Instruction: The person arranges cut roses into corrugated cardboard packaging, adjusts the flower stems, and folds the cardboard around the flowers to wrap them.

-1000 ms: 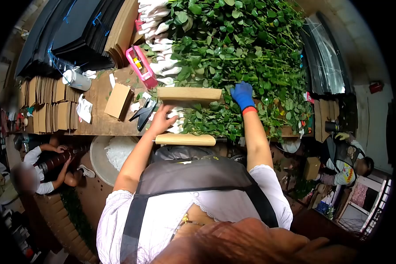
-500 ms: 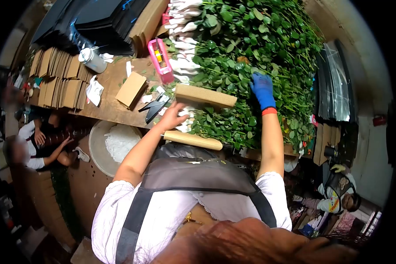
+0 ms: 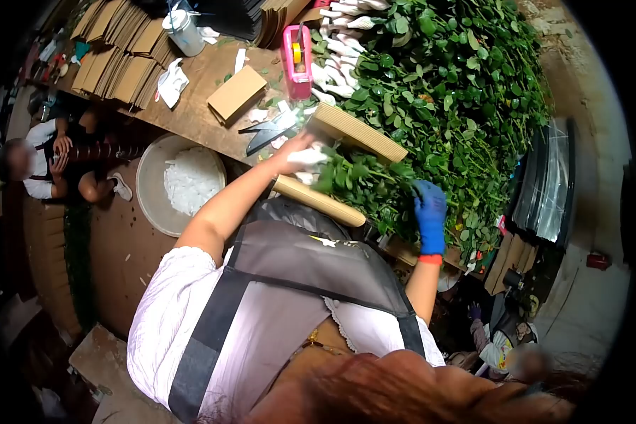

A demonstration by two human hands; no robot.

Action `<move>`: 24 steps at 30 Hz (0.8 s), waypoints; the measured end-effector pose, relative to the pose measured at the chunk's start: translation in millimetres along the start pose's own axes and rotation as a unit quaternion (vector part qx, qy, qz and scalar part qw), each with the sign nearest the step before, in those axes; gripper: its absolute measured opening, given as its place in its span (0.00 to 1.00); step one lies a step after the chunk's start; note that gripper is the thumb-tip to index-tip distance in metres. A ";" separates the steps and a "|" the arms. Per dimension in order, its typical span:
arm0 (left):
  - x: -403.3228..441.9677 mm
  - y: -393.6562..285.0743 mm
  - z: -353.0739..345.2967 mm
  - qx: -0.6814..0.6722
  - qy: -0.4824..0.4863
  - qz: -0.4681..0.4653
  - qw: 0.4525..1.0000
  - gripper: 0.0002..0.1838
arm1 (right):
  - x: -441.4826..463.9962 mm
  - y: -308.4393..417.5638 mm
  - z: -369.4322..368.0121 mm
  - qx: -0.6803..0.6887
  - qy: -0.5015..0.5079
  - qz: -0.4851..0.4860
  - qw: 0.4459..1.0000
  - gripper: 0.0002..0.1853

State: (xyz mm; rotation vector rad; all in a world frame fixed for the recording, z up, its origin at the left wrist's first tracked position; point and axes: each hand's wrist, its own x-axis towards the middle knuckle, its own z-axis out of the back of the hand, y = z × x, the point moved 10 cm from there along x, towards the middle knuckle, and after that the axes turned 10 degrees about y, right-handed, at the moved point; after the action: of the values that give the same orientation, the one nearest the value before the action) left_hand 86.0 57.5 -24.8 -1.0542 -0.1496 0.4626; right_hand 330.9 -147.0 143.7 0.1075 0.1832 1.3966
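Observation:
My left hand [image 3: 293, 154], bare and smeared by motion, is closed around the white-wrapped heads of leafy flower stems [image 3: 357, 175]. My right hand [image 3: 430, 203], in a blue glove with a red cuff, is curled at the other end of these stems, its fingertips partly lost among leaves. The stems lie between a standing corrugated cardboard strip [image 3: 360, 134] and a padded corrugated edge [image 3: 318, 200] near my apron. Behind the strip spreads a large pile of leafy stems [image 3: 466, 92], with white-wrapped heads [image 3: 339, 71] along its left side.
A pink tape dispenser [image 3: 298, 67], black scissors [image 3: 267, 134] and folded cardboard [image 3: 237, 94] lie on the table. Further left are cardboard stacks [image 3: 124, 60] and a white canister [image 3: 184, 34]. A round tub [image 3: 180, 185] stands below. Co-workers [image 3: 49, 155] sit on both sides.
My left hand has moved from the cardboard strip onto the white-wrapped heads. My gloved hand has drawn back toward me, onto the stem ends. The cardboard strip is tilted more, and the view has shifted.

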 end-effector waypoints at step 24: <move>-0.4 4.2 -0.5 -0.007 0.027 0.058 0.998 0.31 | 14.7 127.8 108.7 -0.029 -0.099 0.090 0.991 0.26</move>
State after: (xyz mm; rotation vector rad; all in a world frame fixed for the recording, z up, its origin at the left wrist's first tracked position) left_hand 84.6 58.7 -28.7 -1.0922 -0.0447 0.5382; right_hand 230.4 -107.0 272.8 0.2175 -0.0325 1.5605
